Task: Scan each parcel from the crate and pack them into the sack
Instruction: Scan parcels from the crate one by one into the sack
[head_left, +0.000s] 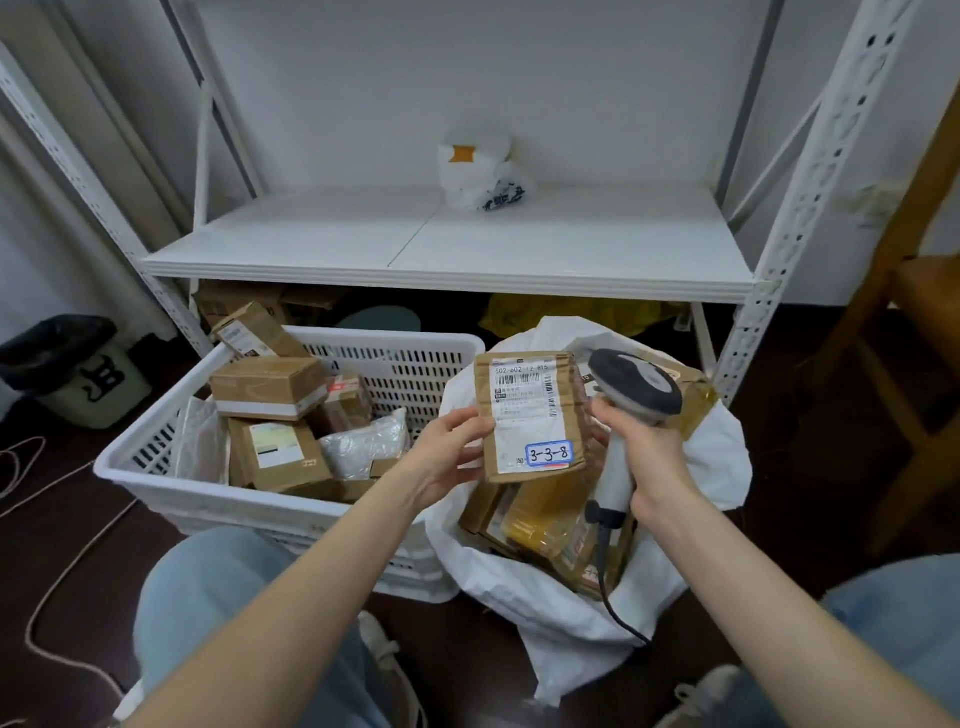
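Observation:
My left hand (451, 451) grips the left edge of a small brown cardboard parcel (532, 415), held upright above the white sack (571, 618). Its white shipping label with barcode faces me, and a blue-framed sticker reads 3-3-8. My right hand (652, 460) is closed around the handle of a grey and white barcode scanner (636, 384), whose head sits just right of the parcel. The sack holds several brown parcels (540, 525). The white plastic crate (291, 512) on the left holds several more boxes (270, 387) and padded bags.
A white metal shelf (447, 249) stands behind, with a white plastic bag (480, 169) on it. A small bin with a black liner (78, 371) sits at far left. Cords (57, 571) trail across the dark floor. A wooden chair (904, 338) is at right.

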